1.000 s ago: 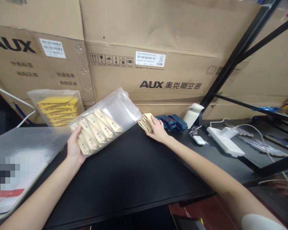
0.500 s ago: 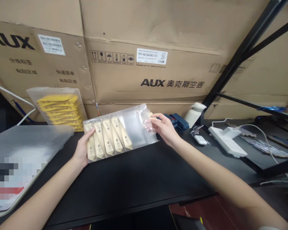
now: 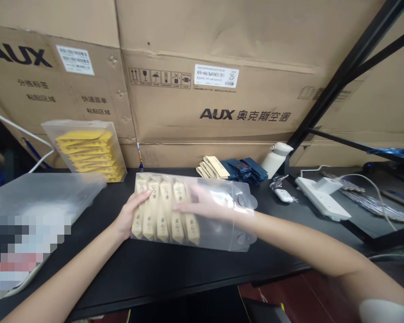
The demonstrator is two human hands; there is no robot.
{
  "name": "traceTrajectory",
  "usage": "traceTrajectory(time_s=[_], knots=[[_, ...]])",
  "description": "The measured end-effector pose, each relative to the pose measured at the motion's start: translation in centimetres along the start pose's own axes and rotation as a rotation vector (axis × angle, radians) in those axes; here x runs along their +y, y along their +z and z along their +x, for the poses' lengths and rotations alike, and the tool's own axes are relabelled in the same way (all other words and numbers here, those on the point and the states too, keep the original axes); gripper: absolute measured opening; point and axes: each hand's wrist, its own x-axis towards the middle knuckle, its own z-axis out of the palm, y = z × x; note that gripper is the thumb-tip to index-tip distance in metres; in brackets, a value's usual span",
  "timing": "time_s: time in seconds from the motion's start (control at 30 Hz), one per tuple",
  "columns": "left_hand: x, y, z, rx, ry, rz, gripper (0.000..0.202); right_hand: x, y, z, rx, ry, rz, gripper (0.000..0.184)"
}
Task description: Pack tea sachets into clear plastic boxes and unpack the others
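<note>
Five pkts (image 3: pixel 164 211), R fingers (image 3: pixel 190 208) inside clr case (image 3: pixel 218 233).

We are reading "AUX" twice on the cardboard (image 3: pixel 175 119), at right beside "奥克斯空调", at left above "分拣标签", and "KFR-46G" and "25" on a white label (image 3: pixel 216 76).

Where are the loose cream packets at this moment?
In the head view, the loose cream packets lie slightly right of centre, behind the clear pouch and just left of the dark blue packets.

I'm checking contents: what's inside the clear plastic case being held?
A row of cream packets and the right hand. Whatever lies behind that hand or the left hand is covered.
</note>
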Motion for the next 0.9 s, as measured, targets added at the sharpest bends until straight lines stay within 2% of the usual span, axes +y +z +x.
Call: traceTrajectory(time_s=[0.1, 0.2, 0.3, 0.43, 0.5, 0.6, 0.7, 0.8, 0.9], knots=[[-0.2, 0.2, -0.1, -0.013, 0.042, -0.009, 0.034, 0.1, 2.3, 0.9, -0.025, 0.002, 0.121, 0.061], [-0.3, 0.2, -0.1, -0.012, 0.093, 0.017, 0.041, 0.4, 3.6, 1.8, 0.017, -0.009, 0.201, 0.066], [-0.4, -0.1, 0.1, -0.036, 0.115, 0.084, 0.045, 0.8, 3.8, 2.1, 0.022, -0.009, 0.183, 0.068], [0.2, -0.5, 0.5, -0.043, 0.136, 0.149, 0.044, 0.2, 2.9, 1.6, -0.036, -0.023, 0.03, 0.06], [0.9, -0.8, 0.8, -0.001, 0.139, 0.152, 0.04, -0.6, 2.0, 1.1, 0.009, 0.016, -0.127, 0.058], [2.0, -1.4, 1.2, 0.11, 0.14, 0.088, 0.029, -1.8, -0.1, 0.4, 0.164, 0.126, -0.29, 0.062], [2.9, -1.6, 1.6, 0.206, 0.199, -0.021, 0.02, -3.1, -3.0, -0.4, 0.153, 0.134, -0.167, 0.047], [3.6, -1.3, 1.7, 0.236, 0.263, -0.149, 0.017, -4.8, -6.3, -1.5, 0.226, 0.029, -0.017, 0.051], [4.3, -1.0, 1.8, 0.26, 0.379, -0.296, 0.016, -6.3, -8.8, -2.7, 0.351, -0.038, -0.041, 0.049]])
